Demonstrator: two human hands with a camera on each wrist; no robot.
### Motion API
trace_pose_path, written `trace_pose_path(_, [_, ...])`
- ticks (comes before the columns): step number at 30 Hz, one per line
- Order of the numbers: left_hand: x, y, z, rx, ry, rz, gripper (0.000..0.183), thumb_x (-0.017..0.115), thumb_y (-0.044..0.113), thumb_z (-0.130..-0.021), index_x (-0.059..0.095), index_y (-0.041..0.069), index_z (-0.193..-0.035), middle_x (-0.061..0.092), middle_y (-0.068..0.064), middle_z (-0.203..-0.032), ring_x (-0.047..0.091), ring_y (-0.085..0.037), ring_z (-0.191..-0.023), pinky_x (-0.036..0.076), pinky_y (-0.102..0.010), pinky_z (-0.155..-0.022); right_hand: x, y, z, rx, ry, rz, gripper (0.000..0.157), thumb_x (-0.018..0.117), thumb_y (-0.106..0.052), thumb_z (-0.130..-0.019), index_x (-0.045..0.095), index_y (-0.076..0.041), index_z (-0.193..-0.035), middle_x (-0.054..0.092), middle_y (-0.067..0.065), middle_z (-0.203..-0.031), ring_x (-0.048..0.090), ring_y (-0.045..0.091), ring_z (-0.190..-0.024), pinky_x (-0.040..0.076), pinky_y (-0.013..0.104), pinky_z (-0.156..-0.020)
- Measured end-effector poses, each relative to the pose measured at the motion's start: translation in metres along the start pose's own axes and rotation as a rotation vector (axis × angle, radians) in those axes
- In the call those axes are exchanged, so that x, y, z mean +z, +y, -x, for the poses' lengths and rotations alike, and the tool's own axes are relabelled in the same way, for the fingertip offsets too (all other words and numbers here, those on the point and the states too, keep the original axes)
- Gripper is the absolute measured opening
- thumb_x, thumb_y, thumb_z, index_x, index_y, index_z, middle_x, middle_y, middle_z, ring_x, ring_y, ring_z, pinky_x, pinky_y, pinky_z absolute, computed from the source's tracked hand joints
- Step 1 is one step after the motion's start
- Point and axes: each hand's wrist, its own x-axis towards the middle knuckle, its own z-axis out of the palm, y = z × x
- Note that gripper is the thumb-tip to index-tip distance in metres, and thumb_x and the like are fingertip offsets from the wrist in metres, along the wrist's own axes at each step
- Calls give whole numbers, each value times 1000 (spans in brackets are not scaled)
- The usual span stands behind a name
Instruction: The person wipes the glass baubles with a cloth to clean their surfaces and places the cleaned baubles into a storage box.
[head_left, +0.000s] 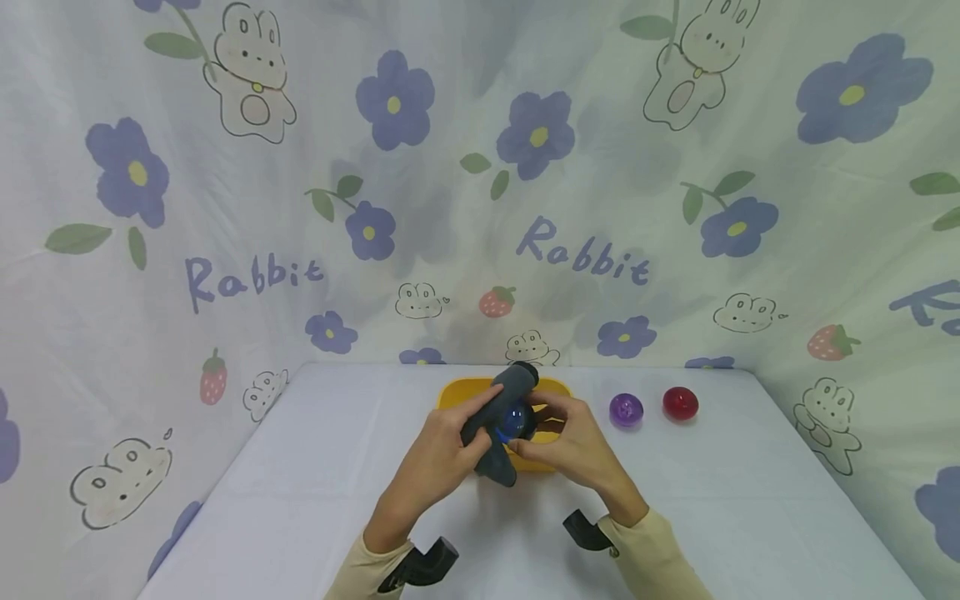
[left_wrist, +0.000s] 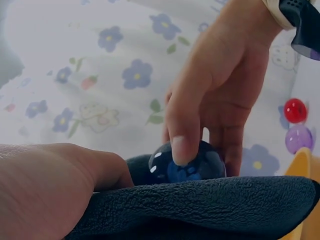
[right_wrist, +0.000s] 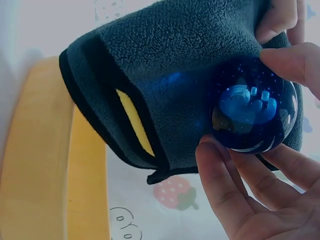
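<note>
My left hand (head_left: 435,450) grips a folded dark grey towel (head_left: 517,383) with black edging. Against its fuzzy face is a clear blue ball (right_wrist: 250,112) with a light blue figure inside. My right hand (head_left: 581,437) holds that ball between thumb and fingers, the thumb on one side and fingertips on the other in the right wrist view. Both hands are raised over a yellow container (head_left: 457,389), whose inside is mostly hidden by the towel and hands.
To the right of the container a purple ball (head_left: 626,410) and a red ball (head_left: 680,404) lie on the white-covered table (head_left: 315,450). A patterned cloth backdrop (head_left: 450,192) stands behind and at both sides.
</note>
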Motion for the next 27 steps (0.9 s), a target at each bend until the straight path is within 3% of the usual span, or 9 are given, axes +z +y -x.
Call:
trace_pose_path(7, [0, -2, -2, 16, -10, -36, 60, 61, -3, -89, 58, 8, -147, 69, -16, -95, 48, -2, -51, 41, -19, -48, 1, -1, 1, 0, 15, -6, 58, 86, -20, -76, 69, -5, -130, 72, 14, -123, 71, 21, -93, 58, 25, -92])
trace_pose_path(10, [0, -4, -2, 16, -15, -52, 61, 62, -3, -88, 57, 6, -148, 64, -11, -85, 42, -1, -49, 39, -18, -48, 2, -2, 2, -15, 21, -13, 57, 86, -21, -77, 70, -5, -129, 73, 14, -122, 72, 20, -93, 59, 26, -92])
trace_pose_path(16, [-1, -6, -2, 5, -28, -57, 62, 62, -3, -87, 53, 1, -149, 62, -9, -82, 46, -2, -51, 41, -18, -51, 4, -2, 2, -50, 38, -24, 55, 85, -17, -78, 70, -4, -129, 72, 16, -121, 71, 18, -93, 60, 28, -92])
trace_pose_path(22, [-3, -6, -2, -20, -64, -50, 64, 62, -2, -88, 50, -3, -150, 39, 5, -62, 30, 1, -42, 31, -15, -45, 6, -2, 2, -69, 71, -20, 55, 86, -16, -78, 70, -7, -130, 71, 16, -126, 69, 19, -95, 59, 27, -93])
trace_pose_path(27, [-3, -8, -1, -36, -76, -36, 64, 62, -1, -88, 49, -5, -150, 40, 4, -62, 32, 1, -41, 32, -14, -44, 6, -3, 2, -79, 102, -26, 53, 86, -15, -78, 71, -11, -129, 71, 13, -126, 70, 23, -97, 58, 27, -94])
